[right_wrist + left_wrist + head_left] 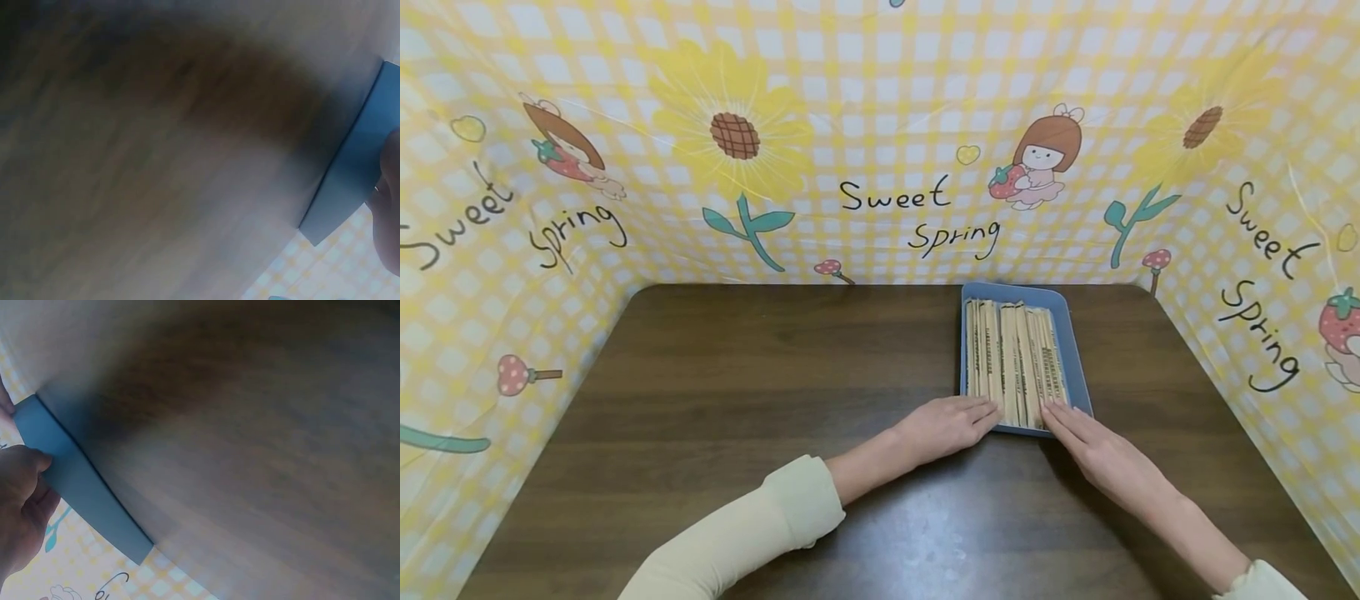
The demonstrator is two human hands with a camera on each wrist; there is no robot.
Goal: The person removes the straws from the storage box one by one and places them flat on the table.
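Observation:
A shallow blue tray (1078, 375) at the right of the table holds a row of disposable chopsticks (1011, 358) in printed sleeves. My left hand (947, 427) reaches over the tray's near left corner, its fingers lying across the chopsticks' near ends. In the left wrist view its thumb presses the outside of the tray wall (87, 481). At the near right my right hand (1097, 454) grips the tray likewise, fingers over the rim on the chopsticks. The right wrist view has that hand (390, 200) against the blue wall, most of it cut off. Both thumbs are hidden in the head view.
A dark brown wooden table (760, 375) spreads out to the left of the tray. Yellow checked cloth (880, 108) with flowers and "Sweet Spring" lettering stands around its back and sides. The tray's far end lies at the table's back edge.

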